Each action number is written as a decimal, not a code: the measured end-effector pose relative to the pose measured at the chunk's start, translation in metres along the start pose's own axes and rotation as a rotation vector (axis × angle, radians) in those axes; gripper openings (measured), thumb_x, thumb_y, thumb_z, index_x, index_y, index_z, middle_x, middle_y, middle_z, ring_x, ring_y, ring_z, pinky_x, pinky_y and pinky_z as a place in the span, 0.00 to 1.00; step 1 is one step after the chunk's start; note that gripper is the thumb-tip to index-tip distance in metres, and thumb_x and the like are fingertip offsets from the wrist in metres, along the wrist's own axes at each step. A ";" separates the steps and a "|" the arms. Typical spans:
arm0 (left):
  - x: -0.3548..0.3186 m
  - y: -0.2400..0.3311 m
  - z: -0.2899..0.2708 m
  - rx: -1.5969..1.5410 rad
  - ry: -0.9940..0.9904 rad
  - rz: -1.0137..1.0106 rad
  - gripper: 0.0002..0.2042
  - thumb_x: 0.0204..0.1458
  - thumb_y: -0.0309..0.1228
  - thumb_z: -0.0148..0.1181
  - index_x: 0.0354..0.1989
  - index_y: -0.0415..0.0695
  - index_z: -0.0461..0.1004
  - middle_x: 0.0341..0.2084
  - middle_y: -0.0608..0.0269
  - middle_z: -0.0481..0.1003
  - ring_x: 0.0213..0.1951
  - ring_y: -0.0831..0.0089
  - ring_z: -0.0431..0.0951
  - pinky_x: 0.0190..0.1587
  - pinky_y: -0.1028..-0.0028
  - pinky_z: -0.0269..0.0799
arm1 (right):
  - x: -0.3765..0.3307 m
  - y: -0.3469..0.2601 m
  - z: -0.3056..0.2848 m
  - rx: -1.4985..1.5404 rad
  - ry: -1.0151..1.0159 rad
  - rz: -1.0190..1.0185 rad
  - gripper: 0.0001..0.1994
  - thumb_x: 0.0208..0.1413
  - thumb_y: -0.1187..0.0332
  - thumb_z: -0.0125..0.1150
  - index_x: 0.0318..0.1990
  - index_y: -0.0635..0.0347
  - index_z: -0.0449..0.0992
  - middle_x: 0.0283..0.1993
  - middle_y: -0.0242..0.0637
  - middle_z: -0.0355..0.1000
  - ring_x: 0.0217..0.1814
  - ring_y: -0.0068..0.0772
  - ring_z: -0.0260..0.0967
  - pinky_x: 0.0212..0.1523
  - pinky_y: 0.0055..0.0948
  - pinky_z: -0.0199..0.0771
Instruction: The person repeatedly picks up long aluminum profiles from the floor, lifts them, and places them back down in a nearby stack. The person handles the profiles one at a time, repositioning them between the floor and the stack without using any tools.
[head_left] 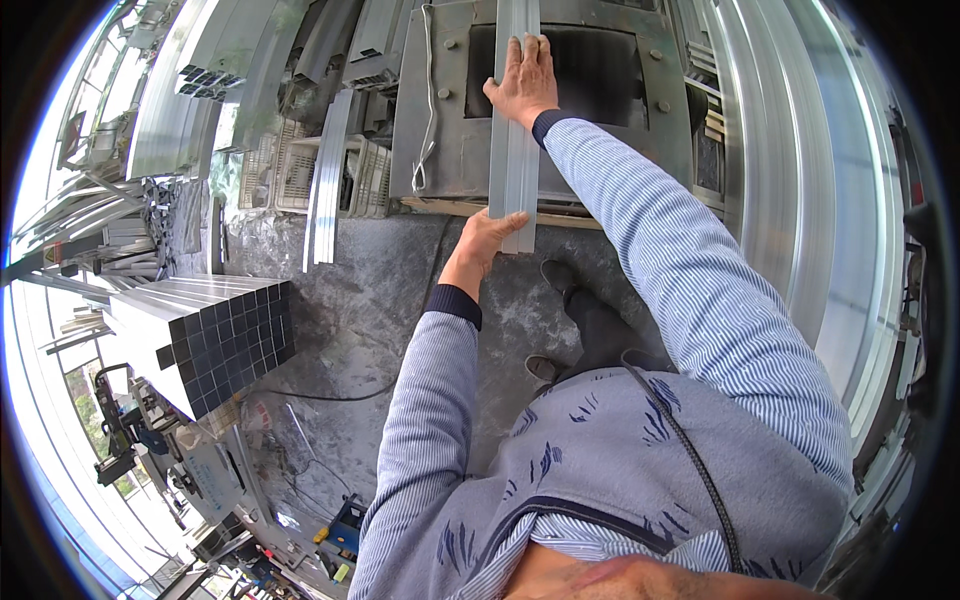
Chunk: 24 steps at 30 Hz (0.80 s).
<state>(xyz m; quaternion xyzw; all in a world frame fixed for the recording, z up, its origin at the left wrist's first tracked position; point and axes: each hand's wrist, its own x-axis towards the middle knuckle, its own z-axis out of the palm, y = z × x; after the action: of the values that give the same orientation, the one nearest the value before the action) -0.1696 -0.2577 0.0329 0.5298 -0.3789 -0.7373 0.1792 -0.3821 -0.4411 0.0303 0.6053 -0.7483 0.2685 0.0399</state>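
Note:
A long silvery metal profile (514, 170) with lengthwise grooves lies across a grey metal table (455, 150), its near end reaching past the table's front edge. At that near end my left hand (478, 243) is closed on the profile, thumb on top and the other fingers hidden beneath. Farther along, my right hand (525, 82) rests palm down on the profile, fingers stretched forward and thumb out at its left edge. The profile's far end runs out of view at the top.
Bundled profiles (780, 170) line the right side. Left of the table stand pale plastic crates (370, 180) with profiles leaning there. A stack of square tubes (232, 335) sits at the left. A cable (340, 398) crosses the floor. A dark opening (600, 75) lies in the tabletop.

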 end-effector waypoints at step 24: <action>-0.226 -0.268 -0.047 0.100 0.049 -0.045 0.30 0.57 0.42 0.81 0.62 0.37 0.81 0.51 0.61 0.85 0.51 0.71 0.84 0.56 0.66 0.80 | -0.330 -0.098 -0.067 0.107 -0.243 0.094 0.48 0.61 0.51 0.68 0.80 0.75 0.56 0.85 0.62 0.40 0.76 0.70 0.56 0.79 0.57 0.61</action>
<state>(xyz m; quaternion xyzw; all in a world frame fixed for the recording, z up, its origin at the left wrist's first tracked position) -0.0056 0.0490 -0.0289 0.5644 -0.3987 -0.7082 0.1449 -0.2220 -0.1309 -0.0047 0.5990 -0.7596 0.2345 -0.0959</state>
